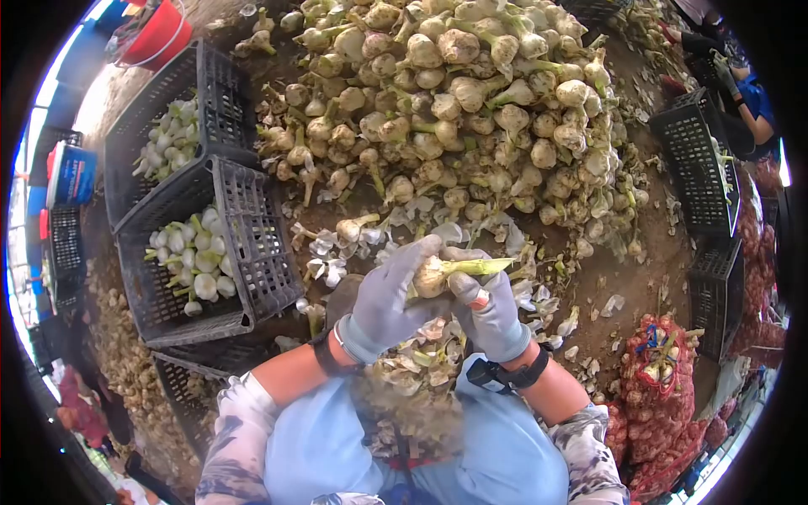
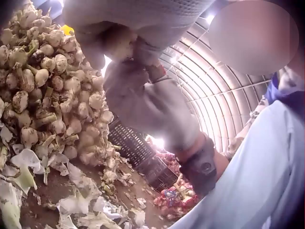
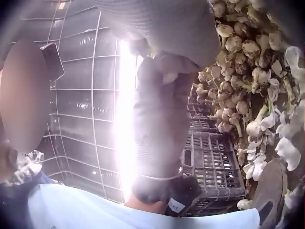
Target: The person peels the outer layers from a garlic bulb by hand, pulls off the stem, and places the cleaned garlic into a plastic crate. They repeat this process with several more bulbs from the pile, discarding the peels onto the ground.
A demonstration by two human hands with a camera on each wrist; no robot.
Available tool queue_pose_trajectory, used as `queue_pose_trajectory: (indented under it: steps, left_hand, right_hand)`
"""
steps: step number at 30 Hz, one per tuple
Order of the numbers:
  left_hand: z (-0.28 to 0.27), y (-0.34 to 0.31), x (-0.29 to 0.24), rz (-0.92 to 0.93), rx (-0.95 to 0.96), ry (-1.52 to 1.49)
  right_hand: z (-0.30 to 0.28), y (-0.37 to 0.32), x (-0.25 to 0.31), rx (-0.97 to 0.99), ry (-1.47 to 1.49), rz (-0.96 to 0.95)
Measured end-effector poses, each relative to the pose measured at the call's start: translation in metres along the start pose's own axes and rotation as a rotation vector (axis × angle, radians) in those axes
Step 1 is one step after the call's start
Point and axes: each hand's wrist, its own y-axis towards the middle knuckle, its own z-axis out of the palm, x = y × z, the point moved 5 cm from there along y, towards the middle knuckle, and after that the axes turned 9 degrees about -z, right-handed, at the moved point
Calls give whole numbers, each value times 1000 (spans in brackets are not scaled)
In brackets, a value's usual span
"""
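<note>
A garlic bulb with a green stem is held between my two gloved hands above my lap. My left hand grips the bulb from the left, its fingers behind it. From the right, my right hand pinches the bulb near the stem base, its thumb in front. In the left wrist view my left hand fills the top, with the right hand below it. The right wrist view has my right hand above the left; the bulb is mostly hidden there.
A large heap of untrimmed garlic lies in front. Black crates with white bulbs stand at left. Loose peelings litter the ground. Red net sacks and black crates stand at right, where another person works.
</note>
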Motion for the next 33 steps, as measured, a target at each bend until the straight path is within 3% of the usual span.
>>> queue_pose_trajectory:
  steps: [4, 6, 9, 12, 14, 17, 19, 22, 24, 25, 26, 27, 29, 33]
  left_hand:
    - [1, -2, 9, -123, 50, -149]
    - [4, -2, 12, -166, 69, -235]
    - [14, -6, 16, -360, 162, -655]
    - [16, -10, 20, -771, 411, -1070]
    - [26, -19, 30, -813, 529, -1379]
    - [28, -12, 39, -751, 557, -1391]
    - [27, -8, 42, -599, 108, -912]
    - [20, -9, 38, -652, 84, -843]
    - [12, -4, 34, -772, 174, -850]
    - [8, -5, 29, -747, 241, -975]
    - [4, -6, 25, -718, 307, -1100]
    - [2, -6, 18, -684, 374, -1224]
    - [-1, -6, 18, -705, 335, -1200]
    - [0, -8, 31, -756, 259, -937]
  right_hand:
    - [0, 2, 5, 1, -67, -10]
    - [-4, 7, 10, 59, -234, -130]
    - [-11, 10, 19, 127, -507, -309]
    - [-16, 12, 26, 229, -811, -568]
    - [-12, 10, 29, 243, -909, -707]
    - [-16, 18, 31, 74, -824, -634]
    - [-10, 15, 27, 102, -804, -522]
    - [-7, 1, 3, 30, -740, -278]
    - [-20, 2, -5, 4, -287, -229]
    - [-26, 6, -7, -7, -61, -204]
    - [-42, 16, -10, -230, 225, -86]
    - [-76, 22, -8, -300, 295, -120]
    - [-91, 35, 12, -113, -367, -144]
    - [-66, 25, 15, 48, -704, -180]
